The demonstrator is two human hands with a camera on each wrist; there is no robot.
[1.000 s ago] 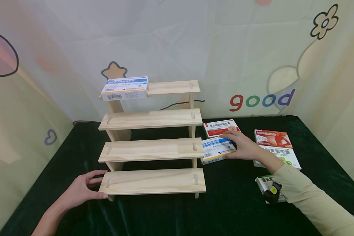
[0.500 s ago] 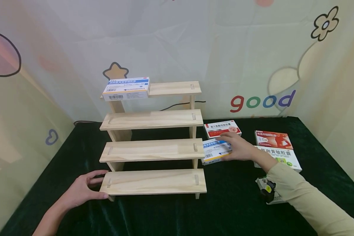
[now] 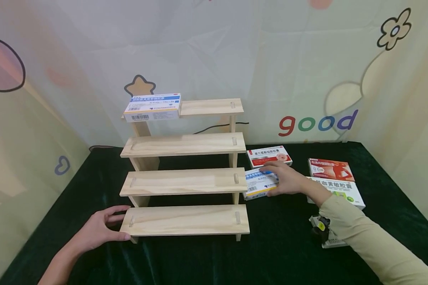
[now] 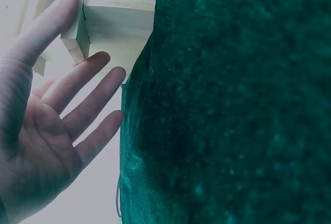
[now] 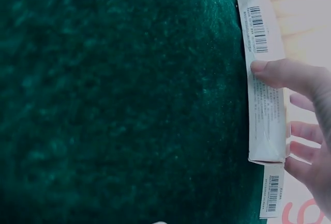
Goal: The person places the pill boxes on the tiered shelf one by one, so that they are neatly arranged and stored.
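Note:
A four-tiered wooden display stand (image 3: pixel 185 220) is on dark green cloth. My left hand (image 3: pixel 100 227) holds the left end of its lowest board, thumb at the front edge and index finger toward the back. The other fingers extend apart in the left wrist view. To the right of the stand, my right hand (image 3: pixel 287 179) grips a blue-and-white medicine box (image 3: pixel 258 183) lying flat. Its thumb (image 5: pixel 271 71) presses the barcoded side in the right wrist view, while the other fingers reach over the far side. A similar blue-and-white box (image 3: pixel 152 107) lies on the top tier's left end.
Behind the gripped box lies a red-and-white medicine box (image 3: pixel 271 155). Farther right are a red box (image 3: pixel 331 169) and a white-and-green box (image 3: pixel 346 190); another box (image 3: pixel 335 240) is partly under the right sleeve. A printed curtain (image 3: pixel 214 59) hangs behind.
My right hand has slid slightly left, covering more of the blue-and-white box, which stays by the stand. My left hand keeps its place on the lowest board.

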